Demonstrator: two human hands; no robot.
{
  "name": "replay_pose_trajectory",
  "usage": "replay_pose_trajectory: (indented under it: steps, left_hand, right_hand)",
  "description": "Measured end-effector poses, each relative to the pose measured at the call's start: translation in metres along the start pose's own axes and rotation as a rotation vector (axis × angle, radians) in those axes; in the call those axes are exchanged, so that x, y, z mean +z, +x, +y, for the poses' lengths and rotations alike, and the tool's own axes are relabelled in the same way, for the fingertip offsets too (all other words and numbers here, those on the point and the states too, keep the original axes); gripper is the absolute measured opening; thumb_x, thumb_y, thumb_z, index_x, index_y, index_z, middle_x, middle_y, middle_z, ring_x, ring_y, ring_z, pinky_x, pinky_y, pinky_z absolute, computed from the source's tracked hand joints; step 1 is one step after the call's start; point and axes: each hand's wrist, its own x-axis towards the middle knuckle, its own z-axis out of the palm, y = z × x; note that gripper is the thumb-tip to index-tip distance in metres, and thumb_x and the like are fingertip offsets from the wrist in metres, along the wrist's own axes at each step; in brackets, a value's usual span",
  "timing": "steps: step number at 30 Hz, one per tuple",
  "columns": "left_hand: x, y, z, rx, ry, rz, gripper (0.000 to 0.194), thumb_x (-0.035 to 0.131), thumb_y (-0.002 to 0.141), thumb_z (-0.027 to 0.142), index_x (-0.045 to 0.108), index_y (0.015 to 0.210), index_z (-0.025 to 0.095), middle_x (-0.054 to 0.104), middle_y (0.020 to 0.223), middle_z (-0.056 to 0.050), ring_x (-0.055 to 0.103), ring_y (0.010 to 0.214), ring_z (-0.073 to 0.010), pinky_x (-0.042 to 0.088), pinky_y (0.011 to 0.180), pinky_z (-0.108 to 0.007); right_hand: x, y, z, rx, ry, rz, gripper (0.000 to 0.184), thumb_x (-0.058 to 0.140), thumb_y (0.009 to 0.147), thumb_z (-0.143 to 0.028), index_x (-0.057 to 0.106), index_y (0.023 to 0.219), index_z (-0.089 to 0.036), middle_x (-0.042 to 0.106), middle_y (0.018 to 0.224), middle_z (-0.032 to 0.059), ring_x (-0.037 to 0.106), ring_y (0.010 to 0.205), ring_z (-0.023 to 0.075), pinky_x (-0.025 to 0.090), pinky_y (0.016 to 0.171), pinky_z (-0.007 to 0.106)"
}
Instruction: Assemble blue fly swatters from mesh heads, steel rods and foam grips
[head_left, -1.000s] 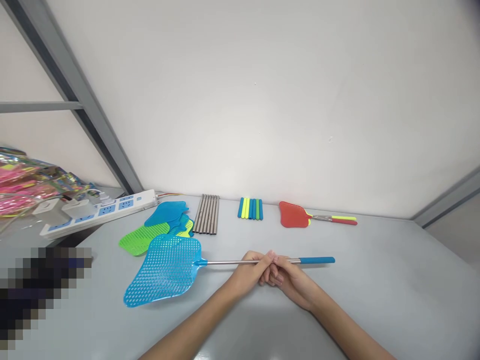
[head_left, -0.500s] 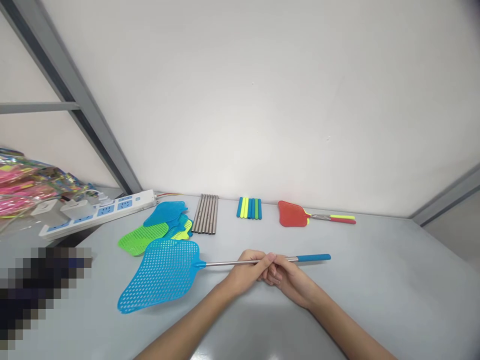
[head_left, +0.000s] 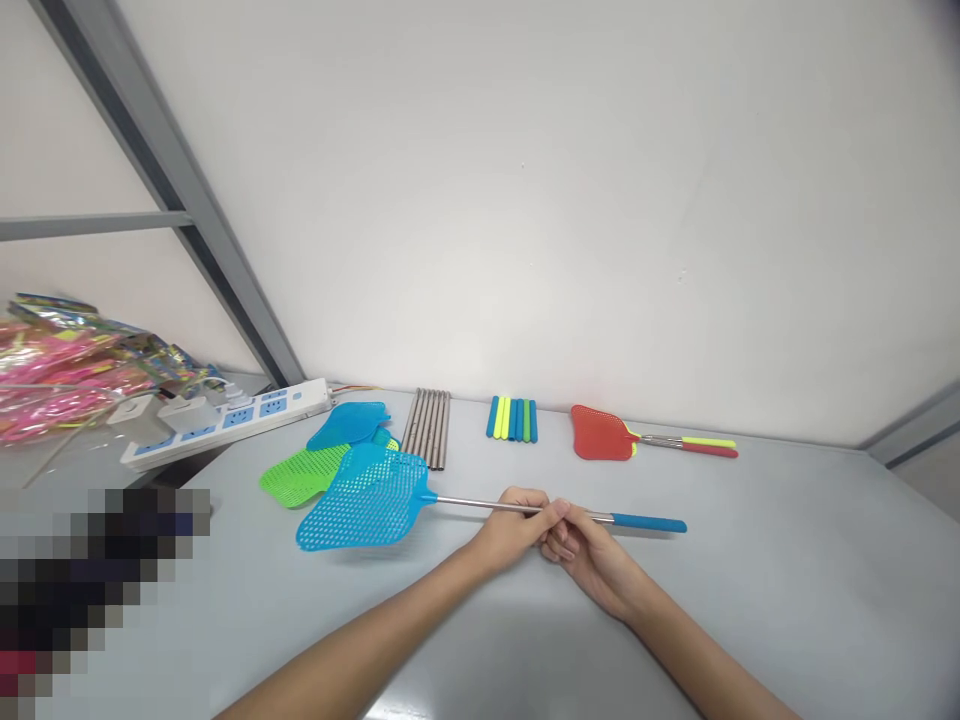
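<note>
A blue fly swatter (head_left: pixel 375 502) with a perforated head, a thin metal rod and a blue grip lies across both my hands. My left hand (head_left: pixel 517 530) is closed round the rod near its middle, thumb along the top. Right beside it, my right hand (head_left: pixel 589 560) is closed on the same rod, just left of the blue grip; the fingertips of both hands meet. The swatter's head points left, its near edge slightly above the table, and the grip points right. Behind that head lie loose swatter heads, a green one (head_left: pixel 296 478) and a blue one (head_left: pixel 346 425) among them.
Several metal rods (head_left: pixel 427 430) stand side by side near the wall, with coloured grip sleeves (head_left: pixel 512 419) right of them. Farther right lies a red swatter (head_left: pixel 602 434) against a yellow one. A power strip (head_left: pixel 232 425) and plastic-wrapped goods (head_left: pixel 75 375) occupy the left.
The swatter has turned about its rod, so its head shows flatter and its near edge has risen. Both hands keep their hold. The whole view has shifted slightly.
</note>
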Motion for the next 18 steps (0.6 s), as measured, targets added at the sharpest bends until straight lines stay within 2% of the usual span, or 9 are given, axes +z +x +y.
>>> replay_pose_trajectory:
  steps: [4,8,13,18]
  left_hand:
    - [0.0,0.0,-0.001,-0.017,-0.038,-0.002,0.037,0.046,0.074,0.046,0.051,0.058,0.012,0.059,0.054,-0.004,0.057,0.05,-0.0141,0.046,0.047,-0.025]
    - [-0.004,0.001,0.002,0.046,-0.002,0.009,0.038,0.04,0.079,0.041,0.054,0.06,0.012,0.059,0.057,-0.004,0.054,0.053,-0.0112,0.042,0.051,-0.022]
    - [-0.017,0.007,0.004,0.075,0.081,-0.125,0.039,0.038,0.08,0.038,0.053,0.055,0.012,0.05,0.051,0.0,0.042,0.049,-0.0079,0.035,0.051,-0.02]
    - [-0.024,0.011,0.001,0.06,0.09,-0.147,0.039,0.038,0.08,0.038,0.047,0.052,0.014,0.042,0.047,0.003,0.04,0.049,-0.0083,0.032,0.054,-0.021]
  right_hand:
    - [0.0,0.006,-0.001,0.002,0.004,-0.03,0.04,0.04,0.081,-0.038,0.047,0.049,-0.015,0.027,0.044,-0.0043,0.025,0.047,0.0094,0.023,0.053,0.027]
    - [0.001,0.013,-0.003,-0.066,-0.028,-0.063,0.041,0.039,0.082,-0.035,0.043,0.045,-0.016,0.024,0.041,-0.0049,0.025,0.045,0.0094,0.025,0.054,0.027]
    - [-0.001,0.015,-0.006,-0.086,-0.115,-0.029,0.038,0.044,0.079,-0.028,0.04,0.043,-0.017,0.025,0.043,-0.0044,0.029,0.047,0.01,0.025,0.053,0.027]
    - [-0.003,0.015,-0.011,-0.059,-0.124,0.036,0.034,0.048,0.076,-0.023,0.039,0.044,-0.016,0.023,0.044,-0.0059,0.019,0.044,0.0074,0.018,0.047,0.026]
